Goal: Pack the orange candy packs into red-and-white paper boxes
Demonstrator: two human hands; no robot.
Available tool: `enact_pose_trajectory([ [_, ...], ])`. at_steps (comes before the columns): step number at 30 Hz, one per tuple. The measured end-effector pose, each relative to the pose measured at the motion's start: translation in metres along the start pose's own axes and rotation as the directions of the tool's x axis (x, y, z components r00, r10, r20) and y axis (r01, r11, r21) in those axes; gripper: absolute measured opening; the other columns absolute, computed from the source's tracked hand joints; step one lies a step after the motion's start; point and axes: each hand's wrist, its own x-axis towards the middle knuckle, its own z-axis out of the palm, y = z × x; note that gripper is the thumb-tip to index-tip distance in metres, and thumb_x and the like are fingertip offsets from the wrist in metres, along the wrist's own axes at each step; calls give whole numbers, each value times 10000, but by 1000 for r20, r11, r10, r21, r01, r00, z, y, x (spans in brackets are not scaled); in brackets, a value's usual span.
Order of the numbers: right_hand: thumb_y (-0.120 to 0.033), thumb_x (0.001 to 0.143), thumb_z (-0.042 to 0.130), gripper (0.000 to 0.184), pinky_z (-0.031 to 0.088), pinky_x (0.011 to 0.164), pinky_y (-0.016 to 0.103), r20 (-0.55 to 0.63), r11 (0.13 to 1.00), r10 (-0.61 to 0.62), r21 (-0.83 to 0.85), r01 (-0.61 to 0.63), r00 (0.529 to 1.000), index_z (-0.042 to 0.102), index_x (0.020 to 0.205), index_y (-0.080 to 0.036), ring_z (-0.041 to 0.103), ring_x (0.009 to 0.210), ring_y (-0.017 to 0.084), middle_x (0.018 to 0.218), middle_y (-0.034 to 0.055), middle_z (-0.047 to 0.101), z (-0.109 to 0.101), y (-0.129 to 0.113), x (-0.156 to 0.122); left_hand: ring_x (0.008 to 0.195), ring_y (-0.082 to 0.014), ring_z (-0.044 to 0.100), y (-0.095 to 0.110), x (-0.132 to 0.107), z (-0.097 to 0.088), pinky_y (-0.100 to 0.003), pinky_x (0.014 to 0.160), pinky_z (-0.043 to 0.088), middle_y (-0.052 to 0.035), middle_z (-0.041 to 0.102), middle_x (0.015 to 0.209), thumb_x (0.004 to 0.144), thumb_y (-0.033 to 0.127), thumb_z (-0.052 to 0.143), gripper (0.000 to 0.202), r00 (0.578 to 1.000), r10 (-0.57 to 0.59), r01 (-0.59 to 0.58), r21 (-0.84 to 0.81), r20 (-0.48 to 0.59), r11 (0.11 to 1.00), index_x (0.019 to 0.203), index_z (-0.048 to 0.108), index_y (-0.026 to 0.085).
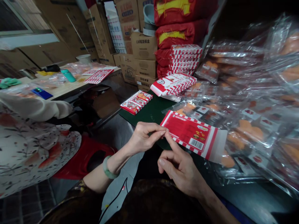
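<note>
My left hand [143,137] pinches the near corner of a flat red and white striped carton [193,135], thumb and fingers closed on its edge. My right hand [177,166] is just below it, forefinger stretched up against the same corner, other fingers curled. The carton lies tilted over the dark green table [151,112], its white flap to the right. A jade bangle [107,169] is on my left wrist.
A stack of flat striped cartons [174,83] and a filled pack [136,101] lie on the table farther back. Heaps of clear food packets [245,93] fill the right side. Cardboard boxes [143,46] and red sacks [179,32] stand behind. Another person in floral clothes [30,143] sits left on a red stool [86,157].
</note>
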Motion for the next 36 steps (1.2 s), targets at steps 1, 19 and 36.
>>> enact_pose_trajectory([
  [1,-156,852,467,799,401,523,208,1,1000,-5,-9,5,1000,18,1513,-147,458,498,66,593,-79,548,0,1,0,540,-98,614,0,0,1,-180,508,468,-56,696,666,857,221,575,180,1000,-24,24,-22,8,999,839,713,106],
  [19,-130,898,420,674,462,530,220,-146,821,-390,-502,271,909,138,1509,-173,537,511,99,602,-49,566,7,27,4,483,-52,446,-14,-6,26,-166,448,343,-5,580,598,824,213,539,157,985,-160,154,-87,-70,984,730,619,116],
  [36,-305,979,286,400,535,778,311,-544,825,-296,-559,-77,785,636,1088,-145,681,841,178,943,102,716,-24,33,25,878,-212,633,34,-26,64,-326,786,520,-85,692,897,720,353,663,324,845,-442,489,-769,300,412,971,694,149],
])
